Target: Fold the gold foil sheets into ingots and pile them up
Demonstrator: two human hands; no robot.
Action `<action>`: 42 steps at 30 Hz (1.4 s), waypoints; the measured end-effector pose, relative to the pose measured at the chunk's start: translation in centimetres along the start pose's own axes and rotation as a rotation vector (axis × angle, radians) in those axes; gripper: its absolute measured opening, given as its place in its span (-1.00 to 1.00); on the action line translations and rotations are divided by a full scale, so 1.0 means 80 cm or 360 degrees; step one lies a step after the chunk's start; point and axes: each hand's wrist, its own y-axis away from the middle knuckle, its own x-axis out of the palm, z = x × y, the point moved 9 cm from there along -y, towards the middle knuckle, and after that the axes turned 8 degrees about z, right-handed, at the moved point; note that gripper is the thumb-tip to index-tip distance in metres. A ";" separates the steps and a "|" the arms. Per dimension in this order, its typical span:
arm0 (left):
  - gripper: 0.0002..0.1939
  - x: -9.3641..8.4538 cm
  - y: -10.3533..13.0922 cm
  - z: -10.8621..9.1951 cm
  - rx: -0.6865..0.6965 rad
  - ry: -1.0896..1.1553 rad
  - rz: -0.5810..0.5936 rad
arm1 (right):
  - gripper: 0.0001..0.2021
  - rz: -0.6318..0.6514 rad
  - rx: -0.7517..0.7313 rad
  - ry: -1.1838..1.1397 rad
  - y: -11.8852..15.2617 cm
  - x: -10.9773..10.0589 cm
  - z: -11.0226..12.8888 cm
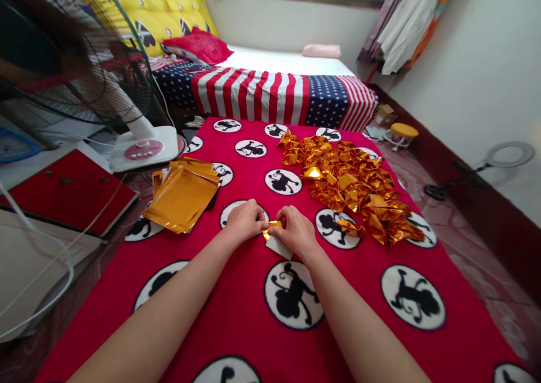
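Note:
Between my hands, at the middle of the red cloth [236, 315], is a partly folded gold foil sheet [279, 246] with a pale underside showing. My left hand [245, 221] pinches its left end with thumb and fingers. On the other side, my right hand [296, 229] is closed on the sheet's right part, hiding some of it. A stack of flat gold sheets [183, 194] lies to the left. To the right is a big heap of folded gold foil pieces [349, 174], with one piece [350, 227] lying a little apart, nearer my right hand.
A white fan [146, 146] stands at the left beside a red panel [63, 186]. Behind the cloth-covered surface is a bed with a striped, starred cover [262, 93]. A yellow stool [404, 130] and a ring-shaped stand [509, 155] are on the right.

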 end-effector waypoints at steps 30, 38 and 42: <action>-0.76 -0.017 -0.011 -0.046 0.0861 -0.0071 -0.0135 | -0.71 -0.0127 -0.0602 -0.0540 0.055 0.004 -0.005; -0.67 -0.019 0.026 -0.043 0.0714 -0.0156 -0.0321 | -0.74 -0.0146 -0.0608 -0.0459 0.060 0.001 -0.001; -0.82 -0.016 0.048 -0.051 0.0745 -0.0217 -0.0552 | -0.75 -0.0205 -0.0704 -0.0419 0.062 -0.003 0.005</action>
